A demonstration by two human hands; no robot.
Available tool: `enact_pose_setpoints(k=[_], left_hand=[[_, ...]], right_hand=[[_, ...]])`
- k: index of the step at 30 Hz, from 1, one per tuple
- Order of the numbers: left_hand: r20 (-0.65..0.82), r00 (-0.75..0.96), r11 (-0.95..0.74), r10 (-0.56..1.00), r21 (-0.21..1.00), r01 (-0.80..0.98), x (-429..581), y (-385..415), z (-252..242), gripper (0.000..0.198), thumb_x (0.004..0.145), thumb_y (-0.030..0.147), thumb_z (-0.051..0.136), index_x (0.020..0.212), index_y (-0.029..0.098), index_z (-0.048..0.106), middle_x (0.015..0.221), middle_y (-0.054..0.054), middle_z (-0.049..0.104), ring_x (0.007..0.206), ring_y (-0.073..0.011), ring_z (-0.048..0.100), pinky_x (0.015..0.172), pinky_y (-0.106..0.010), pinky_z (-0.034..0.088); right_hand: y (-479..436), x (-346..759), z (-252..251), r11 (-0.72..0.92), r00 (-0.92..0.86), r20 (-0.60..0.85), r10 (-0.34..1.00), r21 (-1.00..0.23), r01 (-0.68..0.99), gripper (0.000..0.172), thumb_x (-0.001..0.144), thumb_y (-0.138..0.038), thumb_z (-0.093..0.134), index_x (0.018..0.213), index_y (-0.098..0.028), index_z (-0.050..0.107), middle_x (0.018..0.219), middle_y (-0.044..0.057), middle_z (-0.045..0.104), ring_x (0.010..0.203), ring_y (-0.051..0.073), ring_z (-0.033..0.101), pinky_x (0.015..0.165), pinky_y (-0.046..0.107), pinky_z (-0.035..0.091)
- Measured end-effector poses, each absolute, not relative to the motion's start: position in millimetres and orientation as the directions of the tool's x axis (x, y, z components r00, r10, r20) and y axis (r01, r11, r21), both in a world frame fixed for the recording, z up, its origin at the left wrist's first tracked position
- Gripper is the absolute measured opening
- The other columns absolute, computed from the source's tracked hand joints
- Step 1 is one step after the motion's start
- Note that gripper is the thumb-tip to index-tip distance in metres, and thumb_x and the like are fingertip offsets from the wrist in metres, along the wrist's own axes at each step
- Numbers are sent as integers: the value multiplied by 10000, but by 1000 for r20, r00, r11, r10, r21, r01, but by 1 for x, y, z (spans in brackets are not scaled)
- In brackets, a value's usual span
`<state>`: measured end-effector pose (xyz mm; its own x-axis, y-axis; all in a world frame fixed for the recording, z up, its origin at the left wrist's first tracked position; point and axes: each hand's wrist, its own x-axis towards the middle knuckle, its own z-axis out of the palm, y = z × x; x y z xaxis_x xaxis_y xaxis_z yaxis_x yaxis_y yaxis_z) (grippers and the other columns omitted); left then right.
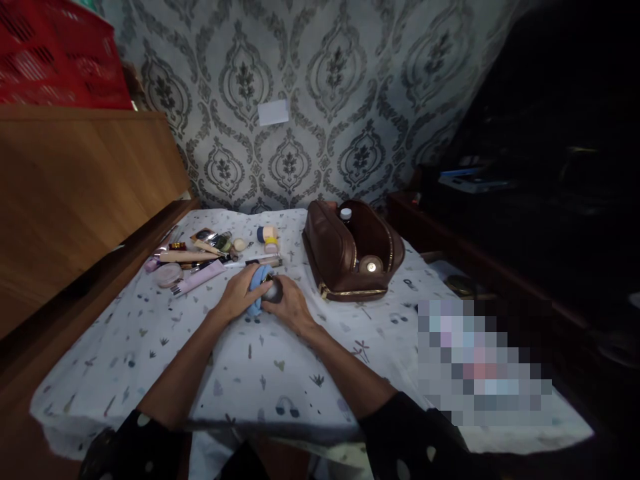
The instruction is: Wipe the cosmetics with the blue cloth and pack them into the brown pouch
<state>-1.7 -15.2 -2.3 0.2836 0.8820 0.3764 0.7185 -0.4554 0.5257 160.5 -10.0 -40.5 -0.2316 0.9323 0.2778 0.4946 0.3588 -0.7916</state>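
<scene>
While a grey patterned wall (320, 40) fills the background, we see a broad surface covered by a white printed cloth (240, 380) spread out before the person. To the left stands a wooden cabinet (85, 167), and on top of it we find a red slotted basket (60, 63). The brown bag (327, 247) sits upright on the cloth, right of the hands and near the wall, its top unzipped wide enough to show us a white-capped bottle (345, 215) inside. Near the middle of the cloth, in front of the bag and to its left, the left hand (237, 293) is curled closed around a soft light-blue item (256, 287). The right hand (291, 303) meets it from the other side, its fingers bent around a greyish rounded piece (274, 291) against the blue; we cannot tell whether the two pieces are joined. Beyond the left hand we make out a loose cluster of cosmetics, among them a lilac tube (201, 277), a round pinkish container (169, 275) beside it and, farther right, a small yellow-banded jar (271, 244).
</scene>
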Motion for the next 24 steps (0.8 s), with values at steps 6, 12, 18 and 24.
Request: enact_pose_setpoints(k=[6,12,18,24], left_hand=[[337,159,-317,928,489,813,-2,-16,-3,350,952,523,346,923,223,523,808,-24,607,792,-220,585,717,-303,397],[281,35,-217,959,647,731,-5,-10,-8,435,932,577,324,753,222,501,659,2,544,674,-188,539,670,-280,370],[262,-17,-179,965,705,687,-5,-4,-15,539,896,638,339,599,209,470,567,5,496,613,-171,494,606,-273,349],[282,-9,-213,959,745,633,1,-5,-15,565,895,662,303,573,213,421,549,3,488,597,-172,477,580,-282,361]], right_hand=[[-12,160,-42,383,-243,299,923,-773,505,549,659,-280,746,1166,-155,575,1138,106,630,1118,284,560,946,400,458],[-11,162,-48,415,-266,323,908,-777,474,583,655,-293,757,1191,-164,569,1174,116,620,1159,316,542,980,422,443],[-9,163,-48,429,-231,362,903,-767,477,589,621,-283,761,1175,-191,580,1165,94,630,1127,308,551,981,444,439],[-5,167,-47,393,-196,342,919,-808,438,572,656,-347,755,1170,-167,579,1099,102,660,1056,296,584,946,444,456]])
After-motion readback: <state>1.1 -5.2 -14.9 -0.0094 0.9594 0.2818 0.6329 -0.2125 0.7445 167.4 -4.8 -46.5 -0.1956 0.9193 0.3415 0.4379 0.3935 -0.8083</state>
